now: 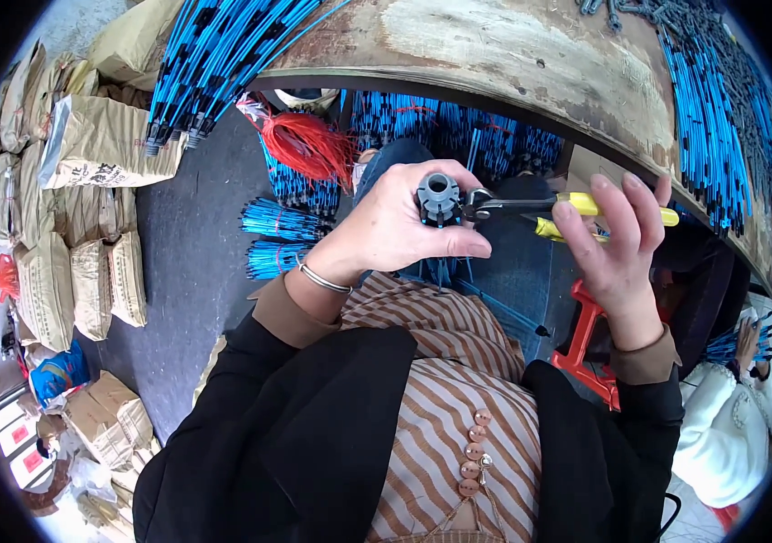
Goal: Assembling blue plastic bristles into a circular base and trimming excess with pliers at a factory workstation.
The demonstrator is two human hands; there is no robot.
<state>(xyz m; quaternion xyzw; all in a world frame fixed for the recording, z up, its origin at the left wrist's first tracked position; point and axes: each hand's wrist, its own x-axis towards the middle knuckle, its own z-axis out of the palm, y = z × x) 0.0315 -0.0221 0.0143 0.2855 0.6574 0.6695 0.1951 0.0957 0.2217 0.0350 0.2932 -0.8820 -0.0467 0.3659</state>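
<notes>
A worn wooden table (513, 54) curves across the top, carrying bundles of blue cables (707, 118) at its right end and a further blue bundle (214, 54) overhanging its left edge. Below the table lie a red cord tuft (309, 145) and short blue bundles (277, 222) on the dark floor (191, 271). Stacked brown paper sacks (87, 217) stand at left, with cardboard boxes (110, 416) near them.
</notes>
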